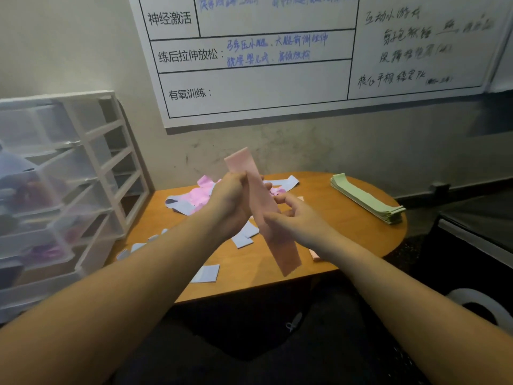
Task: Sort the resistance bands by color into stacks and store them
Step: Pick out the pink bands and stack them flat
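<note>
Pink band [261,207] — both hands' grip, mid-air

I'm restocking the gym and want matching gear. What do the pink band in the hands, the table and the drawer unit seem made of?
Pink band: probably thin latex or rubber, matte; it hangs flat and limp from both hands.
Table: looks like wood or wood-look laminate, smooth orange-brown with a slight sheen.
Drawer unit: plastic, a white frame with translucent drawers that show blurred contents.
</note>
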